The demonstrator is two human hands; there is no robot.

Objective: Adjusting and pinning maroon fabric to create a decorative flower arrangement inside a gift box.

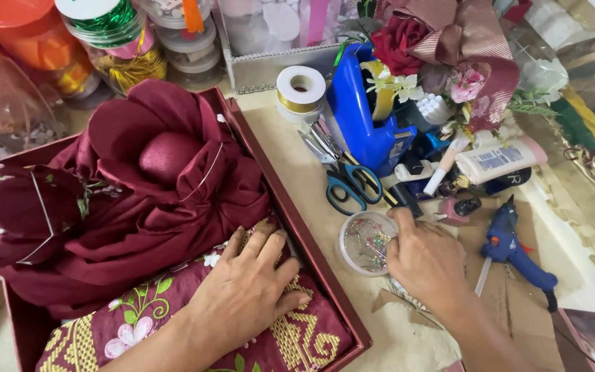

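Left hand [242, 293] pressed flat, fingers spread, on the embroidered maroon fabric [297, 341] at the near right corner of the maroon tray [290, 207]; nothing gripped, only held down. Fingertips close to the tray's right wall, just short of the rim. Folded maroon cloth [153, 179], shaped like a rose, heaped to the far left of that hand and filling most of the tray.

Right hand [425, 262] out on the table [297, 158], just right of the tray, fingers curled at the right rim of a small round pin container [366, 242]; fingertips touching or dipping into it, whether a pin is pinched cannot be told. Container sitting between tray wall and hand, near both.

Far of the container, close by: scissors [349, 182], blue tape dispenser [359, 110], roll of gold ribbon [300, 89]. Right of the hand, a blue glue gun [511, 251]. Bare tabletop only in a narrow strip along the tray's right wall and near the right wrist; far side crowded with jars [105, 34] and artificial flowers [435, 62].
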